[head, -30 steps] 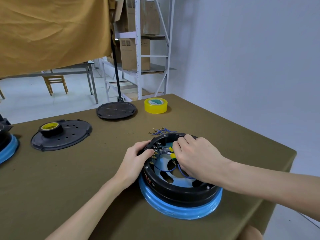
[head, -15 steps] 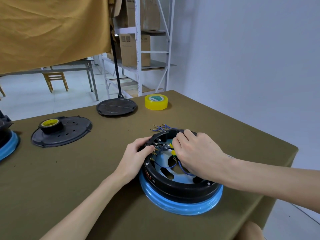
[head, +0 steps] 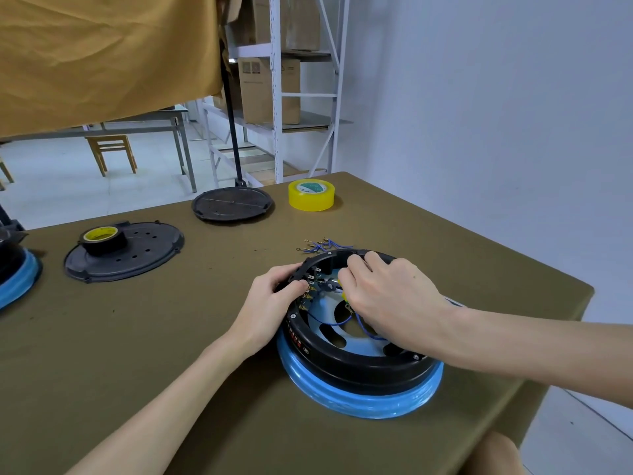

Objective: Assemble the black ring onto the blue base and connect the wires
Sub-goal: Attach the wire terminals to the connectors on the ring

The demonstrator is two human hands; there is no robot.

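The black ring sits on the blue base near the table's right front. My left hand grips the ring's left rim beside a row of metal terminals. My right hand reaches inside the ring, fingers pinched on a small yellow-handled tool or connector pointing at the terminals; what it holds is mostly hidden. Blue wires loop across the base's inside. A loose bundle of blue wires with ring lugs lies on the table just behind the ring.
A yellow tape roll and a black round lid lie at the back. A black perforated plate with a tape roll on it sits at the left. Another blue-based unit is at the far left edge. The table's right edge is close.
The view has tilted slightly, so everything sits a little lower in frame. Both hands stay on the ring; the right fingers shifted slightly at the terminals.
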